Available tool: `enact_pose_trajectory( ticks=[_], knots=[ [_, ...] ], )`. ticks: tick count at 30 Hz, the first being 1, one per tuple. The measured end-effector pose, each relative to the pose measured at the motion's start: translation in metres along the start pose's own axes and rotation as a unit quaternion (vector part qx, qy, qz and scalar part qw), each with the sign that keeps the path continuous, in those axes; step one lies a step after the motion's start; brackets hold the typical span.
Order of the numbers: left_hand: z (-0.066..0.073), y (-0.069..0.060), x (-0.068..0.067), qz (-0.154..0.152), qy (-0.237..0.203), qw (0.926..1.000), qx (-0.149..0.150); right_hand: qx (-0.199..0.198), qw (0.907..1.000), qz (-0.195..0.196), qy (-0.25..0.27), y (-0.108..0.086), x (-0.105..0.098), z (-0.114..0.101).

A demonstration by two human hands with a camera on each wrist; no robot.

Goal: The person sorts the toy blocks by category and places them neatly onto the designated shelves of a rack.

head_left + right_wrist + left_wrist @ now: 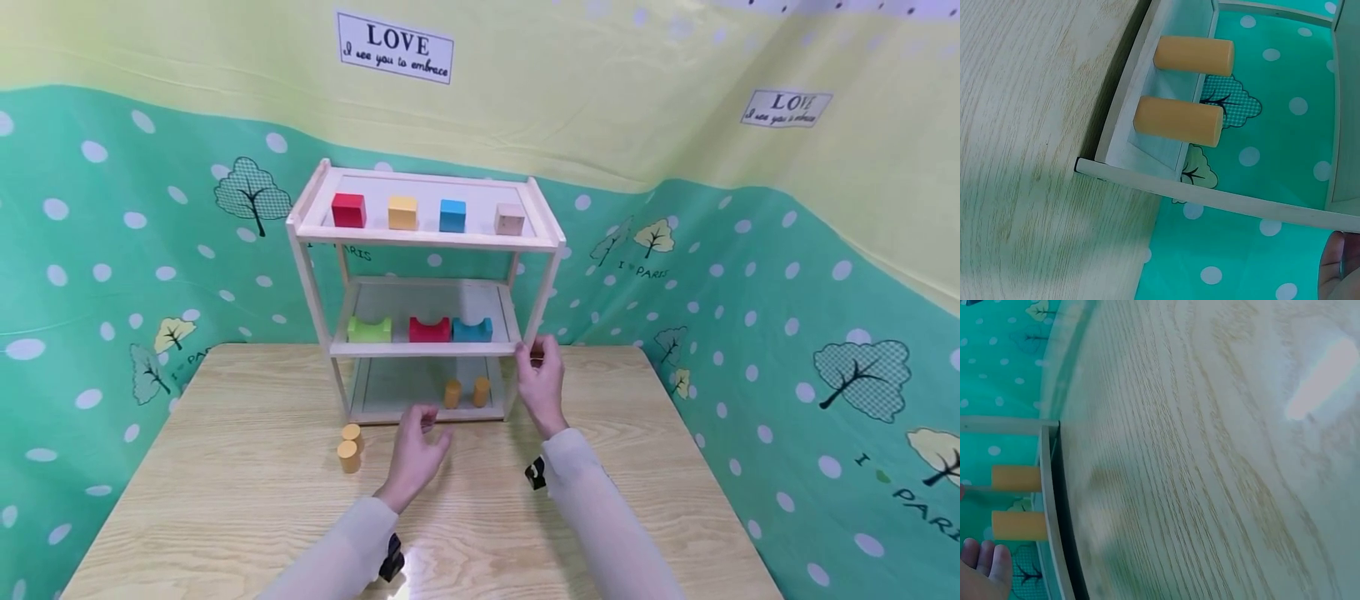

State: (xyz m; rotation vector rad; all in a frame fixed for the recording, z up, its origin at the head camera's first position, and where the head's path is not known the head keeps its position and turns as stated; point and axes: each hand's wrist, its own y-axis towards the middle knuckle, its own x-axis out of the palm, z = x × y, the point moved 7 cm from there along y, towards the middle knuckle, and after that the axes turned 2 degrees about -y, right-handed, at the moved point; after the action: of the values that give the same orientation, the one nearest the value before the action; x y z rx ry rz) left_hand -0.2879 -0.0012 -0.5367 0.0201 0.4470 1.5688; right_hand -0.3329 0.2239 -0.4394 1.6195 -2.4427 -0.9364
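A small white wooden shelf rack (pixel 438 350) with three levels stands on the table. My right hand (pixel 542 383) holds its right front post, at the height of the middle shelf; only some fingers (pixel 1332 262) show in the right wrist view. My left hand (pixel 416 454) is in front of the bottom shelf, fingers loosely bent and holding nothing. On the bottom shelf, right of that hand, stand two orange-yellow wooden cylinders, the left one (pixel 452 394) and the right one (pixel 481 392). Two more similar cylinders (pixel 348 456) stand on the table, left of my left hand.
Along the top shelf sit red (pixel 348 211), yellow (pixel 402 213), blue (pixel 452 216) and plain wood (pixel 509 219) blocks. Green (pixel 370 331), red (pixel 430 331) and blue (pixel 472 331) notched blocks line the middle shelf. Patterned cloth (pixel 600 275) hangs behind the wooden table (pixel 480 533).
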Motion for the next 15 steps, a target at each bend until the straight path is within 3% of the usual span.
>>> enact_pose_trajectory(
  ticks=[15],
  knots=[
    [0.005,-0.014,-0.022,0.023,0.006,0.9993,0.030,0.002,1.0000,0.000,0.001,0.000,0.000,0.002]
  ],
)
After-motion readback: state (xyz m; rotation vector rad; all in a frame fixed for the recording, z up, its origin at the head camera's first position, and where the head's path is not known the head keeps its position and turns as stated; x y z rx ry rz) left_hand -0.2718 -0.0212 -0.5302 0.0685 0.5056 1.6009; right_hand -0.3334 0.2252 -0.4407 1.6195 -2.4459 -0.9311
